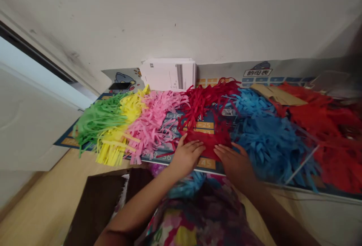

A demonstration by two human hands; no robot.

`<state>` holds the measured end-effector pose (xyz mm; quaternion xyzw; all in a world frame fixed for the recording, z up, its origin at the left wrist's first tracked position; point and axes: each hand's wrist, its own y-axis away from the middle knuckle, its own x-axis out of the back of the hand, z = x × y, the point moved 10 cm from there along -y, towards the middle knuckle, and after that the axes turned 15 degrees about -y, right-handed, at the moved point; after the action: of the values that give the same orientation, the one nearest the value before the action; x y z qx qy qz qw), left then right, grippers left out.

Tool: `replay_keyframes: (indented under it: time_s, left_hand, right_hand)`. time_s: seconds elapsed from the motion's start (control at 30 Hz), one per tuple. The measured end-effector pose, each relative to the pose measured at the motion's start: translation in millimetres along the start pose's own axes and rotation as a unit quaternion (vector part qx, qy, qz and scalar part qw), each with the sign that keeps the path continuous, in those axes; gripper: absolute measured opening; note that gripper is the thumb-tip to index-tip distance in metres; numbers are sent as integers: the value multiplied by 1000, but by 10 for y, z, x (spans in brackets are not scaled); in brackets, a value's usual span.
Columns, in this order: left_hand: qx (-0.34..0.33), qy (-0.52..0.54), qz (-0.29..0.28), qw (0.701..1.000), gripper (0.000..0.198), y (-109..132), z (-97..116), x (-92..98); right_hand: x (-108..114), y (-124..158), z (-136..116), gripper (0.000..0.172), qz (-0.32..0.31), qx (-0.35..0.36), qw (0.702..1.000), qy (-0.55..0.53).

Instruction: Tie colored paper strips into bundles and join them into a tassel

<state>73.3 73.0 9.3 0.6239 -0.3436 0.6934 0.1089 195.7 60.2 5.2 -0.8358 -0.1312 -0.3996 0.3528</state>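
Both hands lie flat on a dark red piece of fringed crepe-like paper (209, 140) near the middle of the near edge of the surface (166, 158), which is covered by a printed number mat. The left hand (188, 155) presses its left end and the right hand (236, 163) its right end. The fingers (195, 146) are spread and released, resting on top, grasping nothing.

The paper looks very light, thin and limp, and probably tears easily at the cuts. It is best held by the uncut band under the palms, not by the loose strips, which would snag on neighbouring heaps.

That band seems to run left to right, along the near edge. The strips point away, towards the far edge, where a white stack of printed sheets (169, 73) stands.

A pink fringe heap (152, 119) lies just beside it on the left, and a blue fringe heap (266, 136) touches it on the right.
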Motion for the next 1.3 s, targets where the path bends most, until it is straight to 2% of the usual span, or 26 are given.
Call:
replay_keyframes:
  time_s: [0.13, 0.23, 0.3, 0.43, 0.5, 0.57, 0.67, 0.77, 0.87, 1.0, 1.17, 1.3]
  left_hand:
    - [-30, 18, -37, 999, 30, 150, -116, 74]
    - [-21, 23, -25, 999, 30, 185, -190, 194]
    - [-5, 22, -5, 1000, 32, 164, -237, 291]
    - [41, 33, 21, 998, 36, 36, -393, 439]
    - [50, 43, 25, 998, 34, -54, -461, 460]
    - [52, 52, 31, 997, 33, -135, -512, 462]
    - [44, 69, 44, 996, 31, -199, -555, 471]
    - [15, 78, 39, 996, 29, -188, -555, 468]
    - [-24, 93, 1, 995, 26, -122, -507, 373]
    - [-45, 136, -70, 987, 26, -35, -426, 121]
    - [55, 176, -72, 980, 15, -106, -632, -37]
    - [132, 157, -110, 973, 14, -207, -788, -167]
  right_hand:
    - [-81, 5, 157, 43, -51, -14, 998, -42]
    - [-28, -81, 236, 42, -48, -39, 998, -27]
    - [120, -168, 268, 39, -13, -53, 998, -17]
    - [565, -311, 333, 37, 66, -76, 994, 36]
    - [721, -339, 339, 39, 72, -92, 990, 75]
    - [769, -353, 244, 44, 64, -91, 991, 68]
    - [687, -437, -66, 48, 79, -46, 996, 20]
    - [400, -577, -192, 28, 55, -13, 998, 6]
    - [110, -548, -20, 28, -3, -14, 999, -49]
    - [55, -310, 295, 28, -27, -55, 993, -99]
    - [-5, -244, 491, 25, -75, -144, 982, -98]
    - [-11, -362, 583, 34, -33, -217, 975, -41]
